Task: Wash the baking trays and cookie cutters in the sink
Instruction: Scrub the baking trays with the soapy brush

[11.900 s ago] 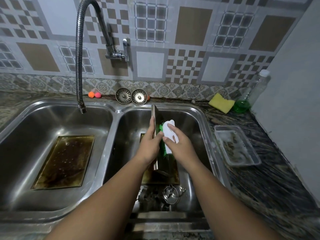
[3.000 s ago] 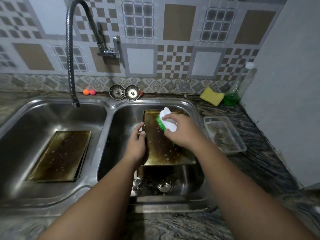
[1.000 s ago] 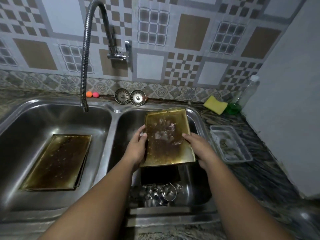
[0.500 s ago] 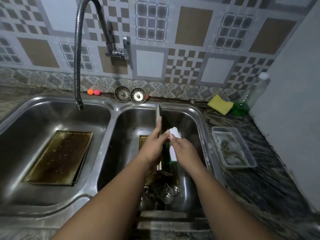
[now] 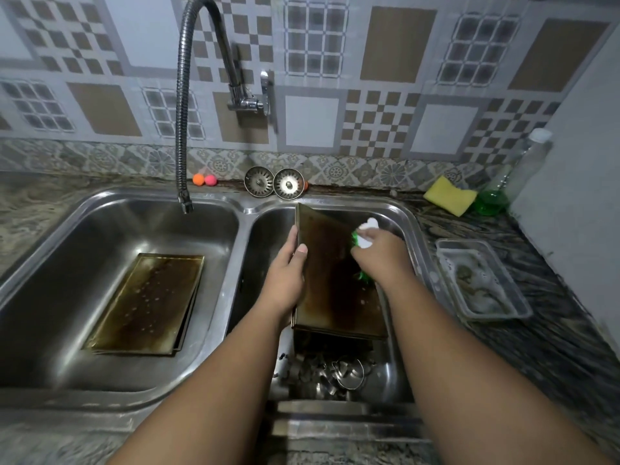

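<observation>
A dark, stained baking tray (image 5: 330, 286) stands tilted in the right sink basin (image 5: 407, 229). My left hand (image 5: 288, 273) grips its left edge, thumb on the face. My right hand (image 5: 379, 253) holds a white scrub brush with green bristles (image 5: 364, 234) against the tray's upper right part. Several metal cookie cutters (image 5: 330, 375) lie on the basin floor in front of the tray. Another stained baking tray (image 5: 147, 305) lies flat in the left basin.
A flexible faucet (image 5: 183, 129) hangs over the left basin. Two strainers (image 5: 275, 182) and small orange and pink balls (image 5: 204, 179) sit behind the sink. A yellow sponge (image 5: 449, 195), green soap bottle (image 5: 513, 179) and clear plastic container (image 5: 479, 280) are on the right counter.
The tray, held on edge half a second ago, now leans back showing its dark face. My right hand with the brush has moved up and to the right on it.
</observation>
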